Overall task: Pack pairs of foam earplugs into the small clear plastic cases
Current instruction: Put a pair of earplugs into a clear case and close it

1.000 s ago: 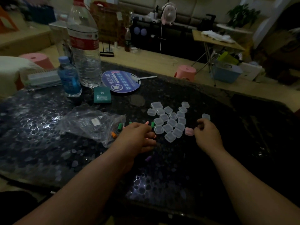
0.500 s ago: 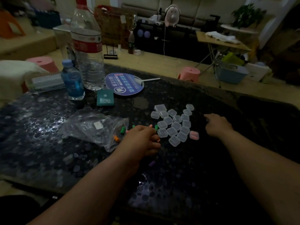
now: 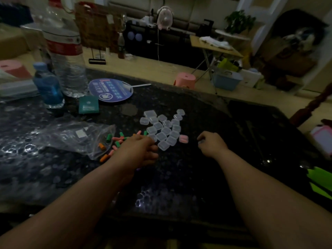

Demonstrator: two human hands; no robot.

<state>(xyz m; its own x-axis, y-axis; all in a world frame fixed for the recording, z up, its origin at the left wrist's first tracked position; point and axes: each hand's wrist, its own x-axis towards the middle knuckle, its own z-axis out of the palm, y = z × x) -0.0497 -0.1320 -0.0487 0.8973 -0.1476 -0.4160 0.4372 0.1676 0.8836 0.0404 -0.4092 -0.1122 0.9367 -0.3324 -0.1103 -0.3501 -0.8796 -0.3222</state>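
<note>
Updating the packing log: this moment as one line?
left hand: over loose coloured foam earplugs, grip unclear | right hand: holds small clear plastic case | pink-filled case beside clear case cluster

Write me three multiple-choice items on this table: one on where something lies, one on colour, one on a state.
1. Where does the case with pink inside lie?
A. just right of the group of clear cases
B. inside the plastic bag
C. on the round fan

2. Which colours show among the loose earplugs?
A. white only
B. pink, green and orange
C. black only

3. How is the big water bottle placed?
A. lying on its side
B. held in a hand
C. standing upright on the table

Answers:
1 A, it sits at the group's right edge.
2 B, those three colours show plainly in the scatter.
3 C, its base is on the table and its neck points up.
</note>
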